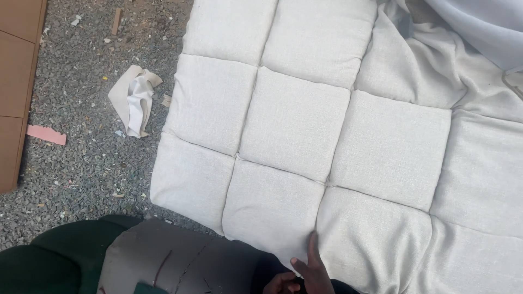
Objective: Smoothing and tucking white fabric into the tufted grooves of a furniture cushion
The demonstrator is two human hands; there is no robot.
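- Hand [309, 275] at 6 o'clock; which one, I cannot tell; holding nothing, one finger along seam of tufted cushion [305, 125];
- better to press seam flat, slowly.

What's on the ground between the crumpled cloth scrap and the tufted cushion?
Head view: only gravel and one small pale scrap lie between the cloth scrap and the cushion.
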